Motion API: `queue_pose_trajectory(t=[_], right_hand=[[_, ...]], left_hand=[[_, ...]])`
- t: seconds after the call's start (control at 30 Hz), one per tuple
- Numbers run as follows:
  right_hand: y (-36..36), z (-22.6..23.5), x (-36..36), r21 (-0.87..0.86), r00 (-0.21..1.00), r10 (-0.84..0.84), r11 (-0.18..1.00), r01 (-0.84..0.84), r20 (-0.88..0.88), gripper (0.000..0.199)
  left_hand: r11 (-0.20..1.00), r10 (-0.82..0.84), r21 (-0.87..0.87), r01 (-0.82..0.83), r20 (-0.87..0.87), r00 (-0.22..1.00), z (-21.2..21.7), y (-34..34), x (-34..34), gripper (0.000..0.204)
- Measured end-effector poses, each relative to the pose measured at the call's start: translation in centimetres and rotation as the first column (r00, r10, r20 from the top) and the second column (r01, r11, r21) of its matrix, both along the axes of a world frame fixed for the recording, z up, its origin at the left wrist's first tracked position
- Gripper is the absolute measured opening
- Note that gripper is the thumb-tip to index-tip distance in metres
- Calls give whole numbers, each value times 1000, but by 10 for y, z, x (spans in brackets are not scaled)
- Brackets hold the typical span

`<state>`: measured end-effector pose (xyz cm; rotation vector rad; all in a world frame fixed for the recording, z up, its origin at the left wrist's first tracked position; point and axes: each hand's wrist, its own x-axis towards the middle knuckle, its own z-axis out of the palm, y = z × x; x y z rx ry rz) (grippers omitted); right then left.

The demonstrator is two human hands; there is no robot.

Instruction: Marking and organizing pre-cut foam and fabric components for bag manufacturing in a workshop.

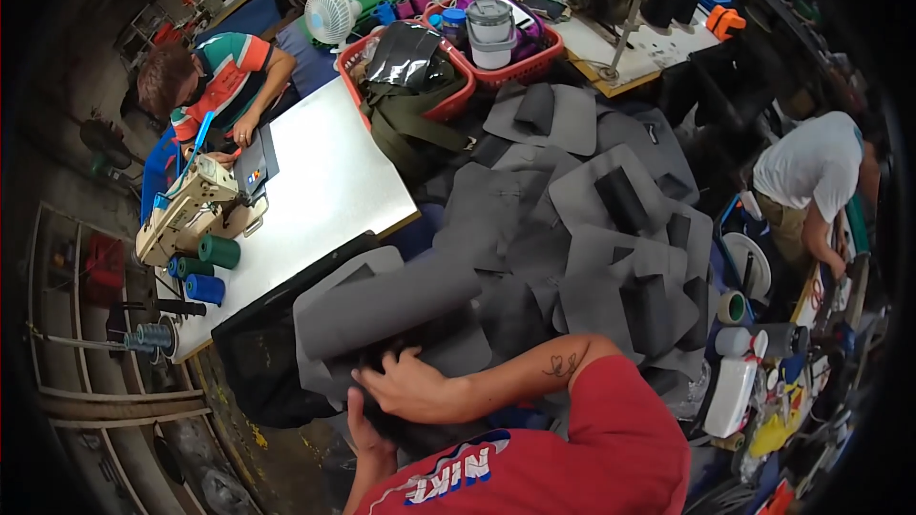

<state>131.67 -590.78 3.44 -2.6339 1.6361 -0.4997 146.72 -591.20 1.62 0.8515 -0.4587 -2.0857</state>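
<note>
My right hand (410, 388) reaches to the near edge of the grey piece (386, 305), fingers bent and spread; my left hand (374, 441) sits just nearer, thumb raised. The two are close but look apart. It is dark and blurred beneath them, so I cannot tell whether either grips anything. The single grey piece lies folded before me, left of the heap of grey pieces (582, 205), probably so both reach it easily; the heap overlaps too much to count. At left, one sewing machine (196, 193) stands on the white desk (334, 167), at least three spools (219, 250) beside it, presumably handy for thread. Farther off, two red baskets (456, 105) seem to corral loose items, near two white fans (327, 17).
</note>
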Motion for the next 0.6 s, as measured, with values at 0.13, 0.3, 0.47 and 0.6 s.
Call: queue_pose_trajectory(t=[0.13,0.3,0.47,0.6], right_hand=[[7,-5,3,-31,984,171,985,-172,-50,31],[-20,20,-69,152,714,417,797,-585,563,54],[-56,20,-168,253,296,-249,967,27,922,25],[-47,-97,-258,304,177,-968,226,925,179,70]], left_hand=[[997,25,66,-40,214,977,-20,-5,10,43],[990,11,136,-40,211,977,-13,-11,8,40],[947,266,86,-310,334,904,8,-30,32,40],[950,264,99,-296,249,932,0,-36,42,38]])
